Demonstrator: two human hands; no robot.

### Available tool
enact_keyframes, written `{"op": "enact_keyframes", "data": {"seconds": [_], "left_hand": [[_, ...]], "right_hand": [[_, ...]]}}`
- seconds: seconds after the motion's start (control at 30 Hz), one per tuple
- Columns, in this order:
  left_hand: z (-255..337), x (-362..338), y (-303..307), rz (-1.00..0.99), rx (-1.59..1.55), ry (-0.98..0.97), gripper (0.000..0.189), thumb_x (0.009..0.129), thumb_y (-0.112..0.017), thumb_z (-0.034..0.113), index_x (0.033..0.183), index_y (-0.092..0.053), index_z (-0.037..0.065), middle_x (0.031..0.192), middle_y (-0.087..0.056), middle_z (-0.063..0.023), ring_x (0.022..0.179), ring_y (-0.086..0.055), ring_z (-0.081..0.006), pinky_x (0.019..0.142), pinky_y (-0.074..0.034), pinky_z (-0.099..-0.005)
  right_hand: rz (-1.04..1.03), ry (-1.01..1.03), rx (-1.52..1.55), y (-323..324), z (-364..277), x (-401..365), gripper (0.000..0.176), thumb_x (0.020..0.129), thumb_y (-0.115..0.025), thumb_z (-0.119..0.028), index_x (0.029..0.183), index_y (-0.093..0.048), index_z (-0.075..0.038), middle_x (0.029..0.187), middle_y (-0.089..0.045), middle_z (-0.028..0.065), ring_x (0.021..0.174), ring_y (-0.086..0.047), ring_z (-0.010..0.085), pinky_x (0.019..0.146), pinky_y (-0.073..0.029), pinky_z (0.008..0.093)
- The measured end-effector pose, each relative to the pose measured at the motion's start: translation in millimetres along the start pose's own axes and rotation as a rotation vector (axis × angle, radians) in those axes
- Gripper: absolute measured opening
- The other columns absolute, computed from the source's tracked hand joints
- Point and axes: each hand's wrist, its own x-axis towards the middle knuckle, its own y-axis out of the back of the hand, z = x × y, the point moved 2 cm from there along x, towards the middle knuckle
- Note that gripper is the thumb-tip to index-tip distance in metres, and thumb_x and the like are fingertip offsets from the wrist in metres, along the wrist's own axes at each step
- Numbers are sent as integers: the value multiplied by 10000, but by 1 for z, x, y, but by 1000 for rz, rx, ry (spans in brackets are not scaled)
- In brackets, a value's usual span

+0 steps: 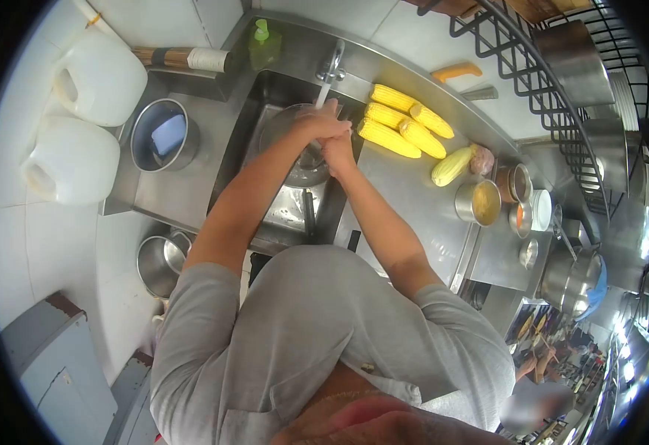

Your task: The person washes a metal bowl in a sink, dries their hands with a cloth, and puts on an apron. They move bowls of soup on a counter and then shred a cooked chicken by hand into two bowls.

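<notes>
My left hand [320,124] and my right hand [338,153] meet over the sink [221,178], beneath the faucet [333,67]. Water falls from the spout onto them. The fingers of both look closed and pressed together; whatever may be between them is hidden. Below my hands, a round, shiny bowl-like vessel [274,137] sits in the basin, partly covered by my forearms. A dark, narrow handle-like piece [309,213] lies toward the sink's near side. Several husked ears of corn [389,139] rest on the steel counter just right of the sink.
A paler ear [452,167] lies beside a pot of yellowish contents [478,203]. On the left are a metal pot with a sponge-like block [168,136] and white jugs [79,159]. A soap bottle [265,46] stands behind. A wire rack [532,81] overhangs the right.
</notes>
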Motion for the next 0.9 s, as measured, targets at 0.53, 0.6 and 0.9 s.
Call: {"op": "enact_keyframes", "data": {"seconds": [0.53, 0.6, 0.9], "left_hand": [[-112, -2, 43, -264, -25, 66, 334, 799, -462, -13, 1026, -705, -40, 891, -710, -228, 660, -718, -348, 546, -597, -440], [-136, 2, 11, -71, -172, 39, 290, 832, -508, 38, 1033, -707, -27, 879, -713, -210, 692, -719, -323, 587, -596, -411], [-109, 7, -31, -58, -461, -35, 546, 867, -721, 306, 1323, -579, 41, 1152, -686, -116, 975, -679, -206, 882, -549, -357]], "right_hand": [[-713, 576, -1297, 20, -9, 59, 409, 810, -716, -199, 1201, -661, -93, 1216, -654, 164, 1069, -656, 245, 910, -526, 515], [-339, 146, -618, 5, -20, 74, 223, 823, -710, -180, 1008, -681, -59, 971, -679, 141, 798, -664, 207, 670, -539, 409], [-528, -406, 176, -19, -59, 87, 247, 931, -667, -173, 1060, -634, 36, 999, -714, 148, 868, -713, 239, 766, -591, 351]]}}
